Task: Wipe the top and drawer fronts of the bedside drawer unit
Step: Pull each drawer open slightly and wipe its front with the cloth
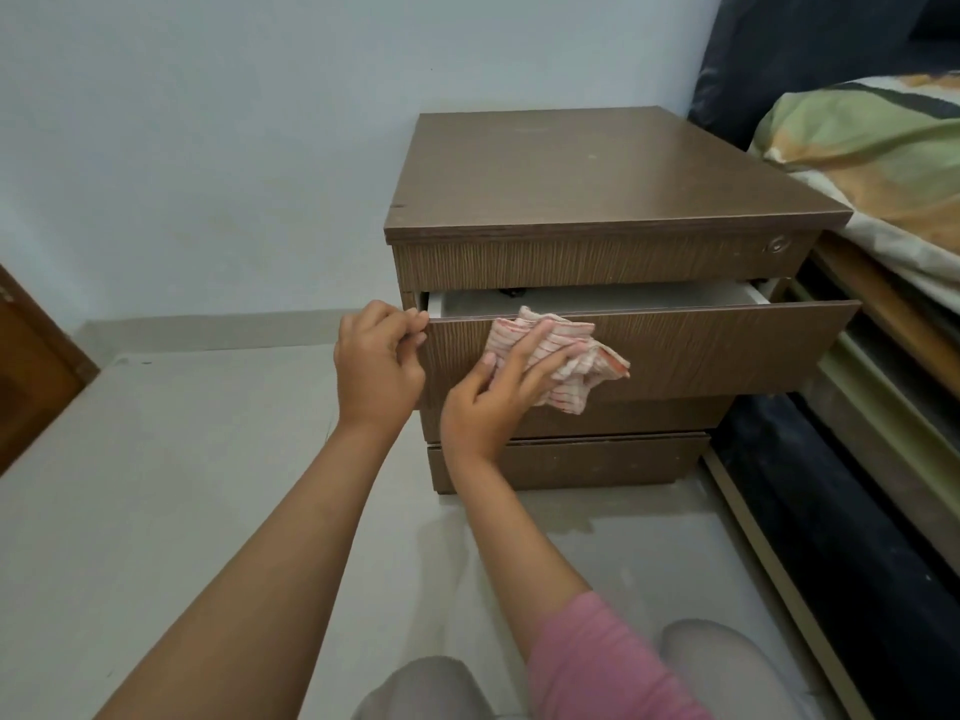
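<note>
A brown wooden bedside drawer unit [597, 179] stands against the pale wall, beside the bed. Its second drawer [727, 350] is pulled partly out, showing a white inside. My left hand [376, 363] grips the left edge of that drawer front. My right hand [498, 394] presses a crumpled red-and-white striped cloth [566, 358] flat against the front's left half. The top drawer front [597, 262] is closed and carries a small round lock at the right. Two lower drawer fronts [597, 459] are closed below.
A bed with a patterned pillow [872, 127] and a dark frame [831, 511] runs along the right side, close to the unit. A wooden door edge [31, 366] shows at far left. Pale tiled floor [182, 485] spreads in front; my knees are at the bottom.
</note>
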Demonstrator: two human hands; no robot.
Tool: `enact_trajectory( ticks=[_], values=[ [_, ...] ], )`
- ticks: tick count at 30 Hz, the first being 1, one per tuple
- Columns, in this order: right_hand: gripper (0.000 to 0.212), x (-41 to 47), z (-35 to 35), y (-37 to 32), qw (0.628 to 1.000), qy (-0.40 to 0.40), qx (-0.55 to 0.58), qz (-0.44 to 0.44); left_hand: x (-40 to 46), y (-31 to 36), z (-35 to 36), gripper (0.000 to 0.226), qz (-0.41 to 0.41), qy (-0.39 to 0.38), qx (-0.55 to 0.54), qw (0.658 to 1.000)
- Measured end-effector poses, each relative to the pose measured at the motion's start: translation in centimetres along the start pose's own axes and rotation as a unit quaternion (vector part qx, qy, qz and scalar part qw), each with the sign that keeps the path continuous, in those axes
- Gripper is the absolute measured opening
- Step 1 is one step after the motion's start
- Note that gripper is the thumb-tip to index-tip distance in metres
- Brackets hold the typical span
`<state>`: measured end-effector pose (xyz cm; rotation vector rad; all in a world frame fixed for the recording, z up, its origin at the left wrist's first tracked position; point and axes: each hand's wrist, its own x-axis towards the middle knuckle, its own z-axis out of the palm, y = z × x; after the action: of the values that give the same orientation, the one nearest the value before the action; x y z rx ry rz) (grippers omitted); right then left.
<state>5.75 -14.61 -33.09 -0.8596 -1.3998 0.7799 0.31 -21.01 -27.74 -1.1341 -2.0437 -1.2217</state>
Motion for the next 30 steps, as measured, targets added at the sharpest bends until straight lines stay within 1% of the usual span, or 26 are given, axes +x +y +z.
enact_trajectory(
  ticks=[4,6,8,10,15,17,19,23,27,30],
  values=[
    [0.058,-2.7,1.0,1.8,0.996,-0.059,-0.054,-0.049,0.6,0.0,-0.7,0.028,0.008,-0.032,0.012,0.999],
    [0.058,-3.1,0.5,3.2,0.992,-0.074,-0.076,-0.062,1.1,-0.2,-1.0,0.030,0.013,-0.049,0.004,0.999],
    [0.059,-2.5,-0.2,4.1,0.993,-0.063,-0.082,-0.054,1.6,-0.6,-1.4,0.029,0.029,-0.061,-0.019,0.998],
    [0.060,-1.6,-0.7,4.3,0.996,-0.042,-0.073,-0.028,1.9,-0.9,-1.7,0.030,0.029,-0.074,-0.032,0.996],
    [0.061,-0.9,0.4,1.7,1.000,-0.001,-0.011,0.004,2.7,-0.8,-2.5,0.041,-0.022,-0.125,-0.069,0.989],
    [0.061,-1.5,1.6,0.2,1.000,-0.002,0.002,-0.005,3.2,-1.0,-2.7,0.044,-0.035,-0.155,-0.073,0.985],
    [0.060,-2.6,2.8,-0.8,0.999,-0.012,-0.002,-0.032,3.6,-1.1,-2.8,0.045,-0.041,-0.174,-0.083,0.980],
    [0.058,-4.6,4.1,-0.3,0.998,-0.043,-0.027,-0.048,3.6,-1.0,-3.0,0.043,-0.053,-0.181,-0.093,0.978],
    [0.056,-4.6,2.8,2.2,0.990,-0.093,-0.068,-0.084,3.5,-1.2,-2.9,0.046,-0.060,-0.176,-0.100,0.977],
    [0.060,-2.9,1.1,3.8,0.990,-0.082,-0.079,-0.082,3.5,-1.6,-3.0,0.047,-0.064,-0.176,-0.102,0.977]
  ],
)
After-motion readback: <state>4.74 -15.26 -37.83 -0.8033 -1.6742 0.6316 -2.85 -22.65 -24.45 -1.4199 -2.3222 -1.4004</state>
